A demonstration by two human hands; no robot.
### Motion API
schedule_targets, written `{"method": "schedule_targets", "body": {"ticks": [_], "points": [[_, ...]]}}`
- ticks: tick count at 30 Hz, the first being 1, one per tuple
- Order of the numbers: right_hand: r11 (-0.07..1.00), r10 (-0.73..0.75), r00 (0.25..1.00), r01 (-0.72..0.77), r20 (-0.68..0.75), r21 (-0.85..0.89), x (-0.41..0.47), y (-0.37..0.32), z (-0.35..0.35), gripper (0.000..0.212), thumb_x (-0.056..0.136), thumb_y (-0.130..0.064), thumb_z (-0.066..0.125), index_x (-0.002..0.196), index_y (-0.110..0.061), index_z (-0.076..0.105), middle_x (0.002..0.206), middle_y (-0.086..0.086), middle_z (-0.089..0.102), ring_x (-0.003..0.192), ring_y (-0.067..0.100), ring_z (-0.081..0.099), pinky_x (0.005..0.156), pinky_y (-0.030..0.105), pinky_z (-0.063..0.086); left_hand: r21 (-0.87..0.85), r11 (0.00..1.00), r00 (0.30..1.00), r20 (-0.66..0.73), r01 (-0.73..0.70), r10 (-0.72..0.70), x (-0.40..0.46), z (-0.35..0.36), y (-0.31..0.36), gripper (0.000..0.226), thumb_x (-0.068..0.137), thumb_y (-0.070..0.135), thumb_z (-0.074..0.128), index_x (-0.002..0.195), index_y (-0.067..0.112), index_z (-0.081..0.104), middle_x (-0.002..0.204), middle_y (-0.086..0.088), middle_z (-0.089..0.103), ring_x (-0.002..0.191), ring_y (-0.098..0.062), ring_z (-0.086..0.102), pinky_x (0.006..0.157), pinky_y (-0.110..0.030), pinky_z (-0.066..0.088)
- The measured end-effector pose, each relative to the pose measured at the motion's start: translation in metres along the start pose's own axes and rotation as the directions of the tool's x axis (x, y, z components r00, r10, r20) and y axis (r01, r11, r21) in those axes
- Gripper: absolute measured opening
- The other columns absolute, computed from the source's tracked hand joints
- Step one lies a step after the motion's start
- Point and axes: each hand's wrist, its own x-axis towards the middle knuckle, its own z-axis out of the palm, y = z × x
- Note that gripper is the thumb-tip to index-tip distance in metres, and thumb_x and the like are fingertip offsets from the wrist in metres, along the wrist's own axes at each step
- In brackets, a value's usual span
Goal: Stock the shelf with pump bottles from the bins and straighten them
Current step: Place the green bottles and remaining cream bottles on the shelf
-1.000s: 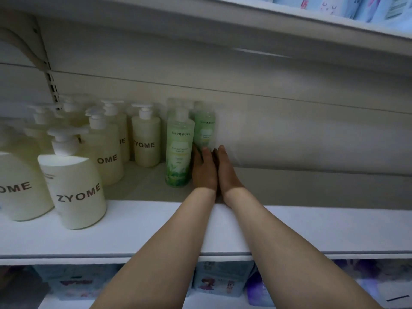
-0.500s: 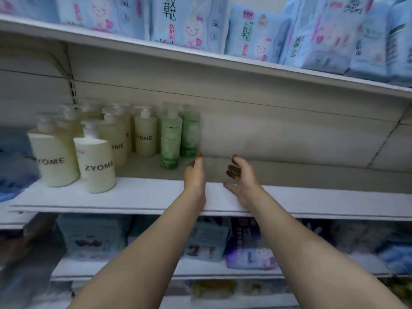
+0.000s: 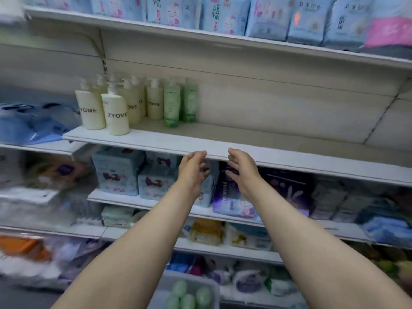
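Observation:
On the white shelf (image 3: 278,156), several cream ZYOME pump bottles (image 3: 116,112) stand at the left end. Two green pump bottles (image 3: 172,103) stand upright just right of them, one behind the other. My left hand (image 3: 192,169) and my right hand (image 3: 242,169) hang in the air just below the shelf's front edge, palms facing each other, fingers loosely curled, holding nothing. A grey bin (image 3: 165,284) at the bottom centre holds several green bottles (image 3: 189,295), seen from above between my forearms.
The shelf right of the green bottles is bare back to the wall panel. Blue packs (image 3: 223,16) fill the shelf above. Boxes and purple packs (image 3: 236,192) crowd the shelf below. Blue bags (image 3: 29,123) lie at the left.
Both hands have come back off the shelf, from beside the green bottles to below its front edge. The view has pulled back and down, and the bin has come into sight.

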Motion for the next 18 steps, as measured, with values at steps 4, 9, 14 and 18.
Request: {"method": "schedule_targets", "body": {"ticks": [4,9,14,18], "points": [[0.999,0.044,0.999,-0.043,0.028,-0.029,-0.027,0.021,-0.024,0.013,0.094,-0.032,0.064,0.105,-0.025,0.062,0.124,0.002,0.058,0.119,0.017,0.054,0.094,0.038,0.048,0.026,1.0,0.999,-0.053,0.006,-0.005,-0.035,-0.008,-0.031,0.024,0.094,0.022,0.066,0.115,0.018,0.056,0.106,0.002,0.06,0.108,-0.018,0.054,0.078,-0.03,0.05],[0.992,0.119,0.992,-0.117,0.039,-0.051,-0.048,0.06,-0.046,0.024,0.095,-0.033,0.063,0.115,-0.021,0.058,0.127,0.005,0.057,0.119,0.017,0.053,0.098,0.042,0.048,0.043,0.998,0.993,-0.106,0.052,-0.047,-0.064,-0.026,-0.067,0.021,0.094,0.022,0.066,0.112,0.019,0.055,0.104,0.0,0.059,0.101,-0.016,0.055,0.078,-0.03,0.051],[0.966,0.241,0.97,-0.238,0.016,-0.097,-0.069,0.117,-0.069,0.03,0.094,-0.036,0.061,0.12,-0.021,0.055,0.125,0.002,0.057,0.118,0.017,0.052,0.102,0.042,0.045,0.096,0.986,0.983,-0.136,0.134,-0.12,-0.079,-0.06,-0.121,0.019,0.093,0.023,0.067,0.109,0.021,0.056,0.103,-0.001,0.06,0.1,-0.019,0.055,0.075,-0.03,0.048],[0.925,0.355,0.934,-0.357,-0.039,-0.128,-0.088,0.168,-0.088,0.015,0.095,-0.034,0.061,0.107,-0.025,0.059,0.118,0.0,0.06,0.11,0.016,0.055,0.099,0.041,0.045,0.147,0.954,0.958,-0.158,0.263,-0.24,-0.092,-0.101,-0.176,0.015,0.093,0.023,0.068,0.104,0.026,0.059,0.097,0.003,0.062,0.1,-0.019,0.056,0.077,-0.031,0.047]]}}
